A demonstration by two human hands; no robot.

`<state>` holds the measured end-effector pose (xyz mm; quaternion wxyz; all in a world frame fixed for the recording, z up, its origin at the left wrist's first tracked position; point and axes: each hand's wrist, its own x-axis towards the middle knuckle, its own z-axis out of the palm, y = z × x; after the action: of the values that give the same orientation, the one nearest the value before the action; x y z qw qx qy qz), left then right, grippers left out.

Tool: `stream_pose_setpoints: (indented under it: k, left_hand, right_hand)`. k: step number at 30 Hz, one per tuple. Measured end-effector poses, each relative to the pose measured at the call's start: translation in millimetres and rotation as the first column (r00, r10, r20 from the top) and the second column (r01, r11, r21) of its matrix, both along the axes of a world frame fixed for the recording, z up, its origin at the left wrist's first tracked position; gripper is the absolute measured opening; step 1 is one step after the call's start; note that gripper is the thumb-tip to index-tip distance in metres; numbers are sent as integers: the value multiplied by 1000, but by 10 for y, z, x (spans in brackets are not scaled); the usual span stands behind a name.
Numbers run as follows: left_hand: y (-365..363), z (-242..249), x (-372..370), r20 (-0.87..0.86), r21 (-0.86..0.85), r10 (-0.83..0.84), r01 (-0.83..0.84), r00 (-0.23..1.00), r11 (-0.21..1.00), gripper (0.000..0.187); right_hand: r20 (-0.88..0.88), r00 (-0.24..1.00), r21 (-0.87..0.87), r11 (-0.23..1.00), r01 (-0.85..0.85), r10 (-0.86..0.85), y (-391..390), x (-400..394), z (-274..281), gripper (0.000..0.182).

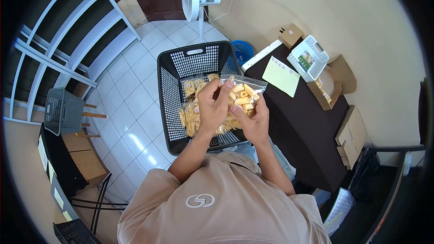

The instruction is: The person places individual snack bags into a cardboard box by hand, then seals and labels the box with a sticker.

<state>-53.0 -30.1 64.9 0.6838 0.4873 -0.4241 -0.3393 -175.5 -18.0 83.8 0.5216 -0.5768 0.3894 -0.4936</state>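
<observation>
Clear-plastic pasta bag (244, 101), pinched by left hand (214, 110) and right hand (256, 125): I judge uneven squeezing could split it.

The left hand (213, 107) hid part of the clear bag (244, 96); the dark crate (168, 95) partly covered the blue basket (243, 52); print on the white sheet (341, 208) was illegibly small.
</observation>
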Motion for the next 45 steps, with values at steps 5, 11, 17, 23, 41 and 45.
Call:
stream_pose_setpoints:
  k: [5,11,17,23,41,45]
  left_hand:
    - [23,26,8,-84,11,-4,5,996,1000,31]
    - [40,169,109,-64,16,-207,208,976,978,18]
    - [108,81,183,328,146,-457,433,827,889,13]
    - [149,35,82,466,167,-394,359,792,918,13]
    - [-78,-462,-159,319,247,-278,203,906,947,22]
    - [-260,-639,-618,323,206,-45,-23,945,978,21]
  right_hand:
    - [112,993,54,997,-53,47,-9,-41,11,39]
    - [153,966,-6,978,-208,207,-137,-360,19,23]
    - [-344,925,-11,985,-175,160,-152,-395,73,13]
    - [-422,906,-111,989,-94,38,-81,-286,-3,15]
    - [-388,874,80,956,-284,292,-95,-831,-152,17]
    - [-191,914,77,934,-349,358,-285,-1412,-208,22]
